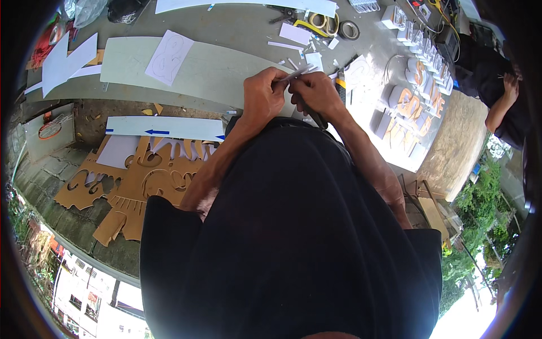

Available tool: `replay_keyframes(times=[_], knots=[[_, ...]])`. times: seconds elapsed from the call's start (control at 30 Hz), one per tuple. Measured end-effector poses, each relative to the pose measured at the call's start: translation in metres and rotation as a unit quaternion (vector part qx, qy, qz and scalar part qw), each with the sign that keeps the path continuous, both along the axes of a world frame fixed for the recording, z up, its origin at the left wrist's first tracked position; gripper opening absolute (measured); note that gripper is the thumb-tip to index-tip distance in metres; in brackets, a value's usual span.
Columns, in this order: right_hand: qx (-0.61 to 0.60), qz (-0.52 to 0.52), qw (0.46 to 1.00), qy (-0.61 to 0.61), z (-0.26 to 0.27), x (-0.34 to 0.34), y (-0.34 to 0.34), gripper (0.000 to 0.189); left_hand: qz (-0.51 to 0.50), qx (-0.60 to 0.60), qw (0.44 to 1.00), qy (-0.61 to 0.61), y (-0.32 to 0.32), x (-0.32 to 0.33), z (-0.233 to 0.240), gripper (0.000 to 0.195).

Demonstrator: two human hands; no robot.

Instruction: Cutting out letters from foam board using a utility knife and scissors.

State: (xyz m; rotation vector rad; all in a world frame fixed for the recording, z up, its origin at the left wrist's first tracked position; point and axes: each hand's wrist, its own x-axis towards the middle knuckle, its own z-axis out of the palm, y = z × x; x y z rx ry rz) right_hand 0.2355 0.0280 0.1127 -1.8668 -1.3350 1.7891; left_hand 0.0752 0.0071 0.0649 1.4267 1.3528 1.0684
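Note:
My left hand (264, 91) pinches one end of a thin, pale grey piece (297, 73) between thumb and fingers. Close beside it, my right hand (317, 94) is closed around a dark-handled hand tool (315, 116), whose exact kind is hidden by the fingers. The tool's head and the pale piece meet between both hands, above the near edge of the worktable. Left of the hands, a paper sheet with a drawn outline (170, 57) lies on a long pale green panel (135, 55). White offcuts (313, 61) lie just beyond the fingers.
Tape rolls (349, 30), a yellow-handled cutter (311, 28) and pliers (284, 15) lie beyond the hands. Channel letters (408, 104) stand on the right. Cut-out brown board (131, 182) lies low on the left. Another person (487, 76) is at the far right.

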Motion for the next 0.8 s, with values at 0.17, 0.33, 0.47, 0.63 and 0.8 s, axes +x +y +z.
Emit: replay_keyframes(times=[0.17, 0.33, 0.47, 0.63, 0.8], knots=[[-0.030, -0.067, 0.993, 0.089, -0.006, 0.007, -0.002, 0.025, 0.008, 0.003, 0.999, -0.031, 0.003, 0.004, 0.002, 0.010], [0.388, 0.165, 0.884, -0.203, -0.034, 0.010, -0.014, 0.023, 0.009, -0.079, 0.996, -0.027, 0.004, 0.003, -0.006, 0.009], [0.073, 0.068, 0.993, -0.056, -0.011, 0.011, 0.000, 0.030, 0.010, -0.199, 0.971, -0.131, 0.013, -0.003, 0.000, 0.016], [-0.144, -0.052, 0.982, 0.111, -0.014, 0.020, 0.005, 0.027, 0.002, -0.237, 0.961, -0.144, 0.011, -0.006, -0.009, 0.023], [-0.176, -0.073, 0.970, 0.150, -0.022, 0.024, 0.008, 0.025, -0.011, -0.205, 0.972, -0.115, 0.008, -0.007, -0.008, 0.022]])
